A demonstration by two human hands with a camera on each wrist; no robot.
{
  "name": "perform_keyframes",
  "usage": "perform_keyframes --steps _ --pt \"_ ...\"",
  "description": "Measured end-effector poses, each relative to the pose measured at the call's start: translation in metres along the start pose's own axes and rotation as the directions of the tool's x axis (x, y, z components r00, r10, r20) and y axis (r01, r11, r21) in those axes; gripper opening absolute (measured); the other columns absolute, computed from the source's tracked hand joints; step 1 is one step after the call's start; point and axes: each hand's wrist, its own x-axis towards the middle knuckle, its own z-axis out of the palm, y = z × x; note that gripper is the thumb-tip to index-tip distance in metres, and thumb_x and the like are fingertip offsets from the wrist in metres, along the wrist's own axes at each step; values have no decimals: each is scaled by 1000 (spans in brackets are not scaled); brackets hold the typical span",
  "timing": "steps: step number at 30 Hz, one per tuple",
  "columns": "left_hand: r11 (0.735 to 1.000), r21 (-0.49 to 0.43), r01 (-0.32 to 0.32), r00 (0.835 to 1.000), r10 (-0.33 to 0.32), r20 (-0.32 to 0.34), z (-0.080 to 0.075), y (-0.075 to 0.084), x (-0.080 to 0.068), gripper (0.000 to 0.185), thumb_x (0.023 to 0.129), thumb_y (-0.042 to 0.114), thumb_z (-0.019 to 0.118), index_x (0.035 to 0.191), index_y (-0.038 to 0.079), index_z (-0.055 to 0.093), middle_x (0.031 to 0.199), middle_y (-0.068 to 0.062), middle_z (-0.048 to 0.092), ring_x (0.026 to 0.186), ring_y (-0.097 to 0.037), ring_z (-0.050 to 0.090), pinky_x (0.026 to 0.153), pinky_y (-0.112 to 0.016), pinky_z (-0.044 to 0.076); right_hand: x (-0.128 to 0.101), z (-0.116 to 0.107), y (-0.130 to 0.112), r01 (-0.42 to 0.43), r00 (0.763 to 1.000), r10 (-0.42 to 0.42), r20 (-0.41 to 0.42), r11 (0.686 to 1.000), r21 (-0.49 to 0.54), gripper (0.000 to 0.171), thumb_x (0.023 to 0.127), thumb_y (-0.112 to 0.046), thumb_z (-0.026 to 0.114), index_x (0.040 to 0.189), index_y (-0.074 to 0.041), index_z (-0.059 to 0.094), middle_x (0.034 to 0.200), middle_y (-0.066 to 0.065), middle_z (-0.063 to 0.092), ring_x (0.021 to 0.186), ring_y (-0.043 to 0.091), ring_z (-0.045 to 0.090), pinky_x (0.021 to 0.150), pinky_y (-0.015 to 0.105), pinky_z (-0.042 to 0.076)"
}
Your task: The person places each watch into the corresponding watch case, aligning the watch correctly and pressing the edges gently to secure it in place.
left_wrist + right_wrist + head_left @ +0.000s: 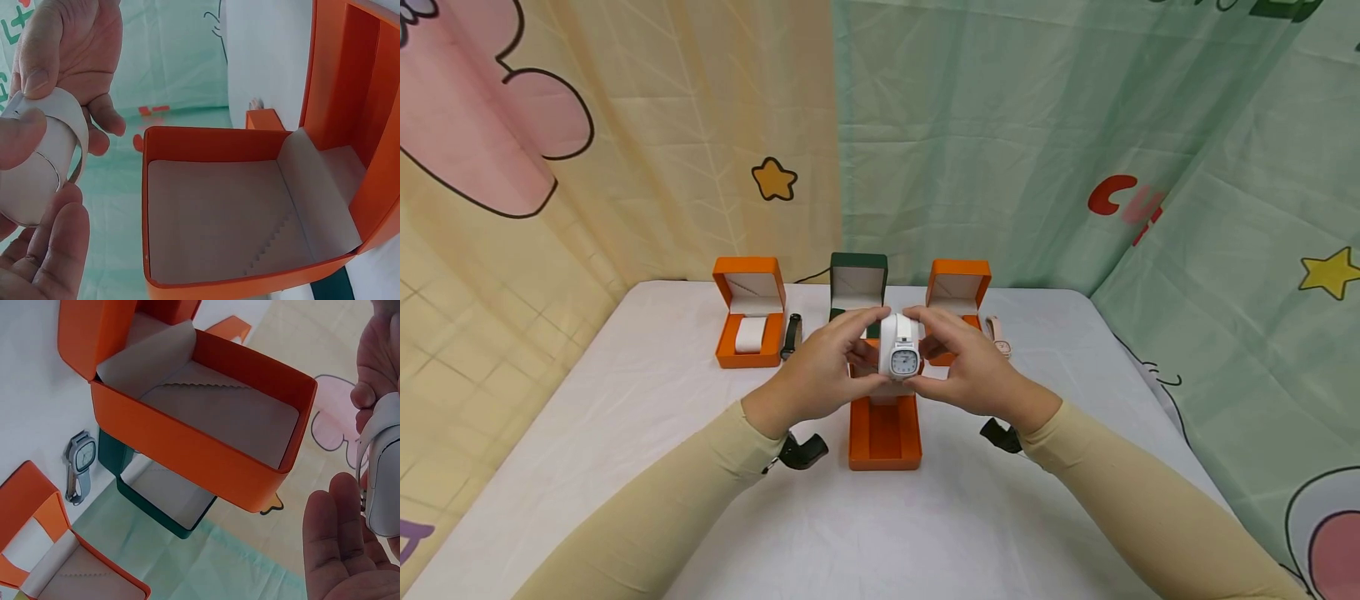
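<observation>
Both hands hold a white watch (904,360) with a square dial, its strap wrapped round a white watch cushion (888,342), above the table. My left hand (823,362) grips it from the left, thumb low and fingers at the top. From the right, my right hand (966,367) pinches it the same way. The left wrist view shows the white strap (72,115) looped round the cushion, with fingertips pressed on it. Just below the hands stands an open orange watch box (884,463), its base hollow; the hands hide part of its pale-lined lid.
Behind stand an open orange box (748,266) at left, a green box (858,261) in the middle and another orange box (960,267) at right. A black watch (792,337) and a pink watch (997,337) lie beside them; a grey watch (81,456) lies near the green box.
</observation>
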Motion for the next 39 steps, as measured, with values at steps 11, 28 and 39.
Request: perform_keyframes --steps 11,28,39 --pt "1000 16 -7 1000 8 -7 1 -1 0 83 88 8 86 159 6 42 147 -10 55 102 -18 73 87 -40 65 1 0 -1 -7 1000 7 14 1000 17 74 88 -12 86 152 -13 50 131 4 62 103 17 69 93 34 63" --pt "1000 12 -8 1000 8 -8 1 -2 -1 83 88 8 86 158 5 42 145 -9 56 101 -16 73 85 -28 64 1 2 0 -7 1000 7 17 1000 11 74 88 -13 86 152 -15 49 131 2 60 102 15 68 93 35 63" --pt "1000 14 -3 1000 3 0 1 -2 -2 82 89 7 84 158 4 41 146 -11 55 101 -17 73 87 -39 65 2 0 0 -6 999 5 41 1000 9 76 88 -17 88 152 -14 47 132 3 59 103 16 69 94 42 63"
